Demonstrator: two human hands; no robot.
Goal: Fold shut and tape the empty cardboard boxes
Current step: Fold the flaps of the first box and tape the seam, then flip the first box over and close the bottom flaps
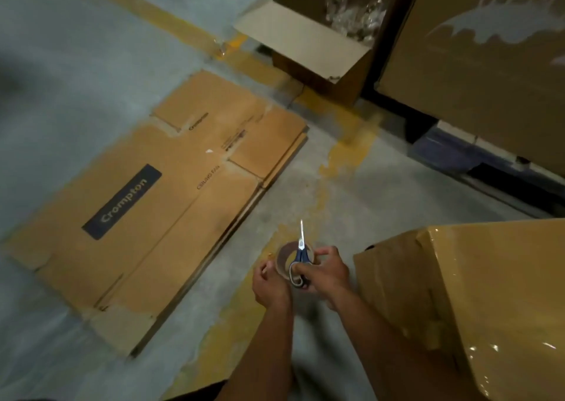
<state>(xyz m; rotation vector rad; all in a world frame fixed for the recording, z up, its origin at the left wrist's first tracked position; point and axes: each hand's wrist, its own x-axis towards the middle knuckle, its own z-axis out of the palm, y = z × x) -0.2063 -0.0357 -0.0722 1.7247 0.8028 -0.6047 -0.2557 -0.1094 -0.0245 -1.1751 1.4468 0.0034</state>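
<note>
A stack of flattened brown cardboard boxes (pixel 159 205) with a dark "Crompton" label lies on the grey floor at left. At lower right stands a closed brown box (pixel 477 302) with glossy tape over its top. In front of me, between the two, my right hand (pixel 324 273) grips a roll of brown tape (pixel 286 255) together with blue-handled scissors (pixel 301 247), blades pointing away from me. My left hand (pixel 270 284) pinches at the roll's left edge with curled fingers.
An open cardboard box (pixel 308 45) holding clear plastic stands at the top centre. A big brown carton (pixel 477 73) fills the top right, on a dark pallet (pixel 458 153). Worn yellow floor lines (pixel 348 153) cross the grey concrete.
</note>
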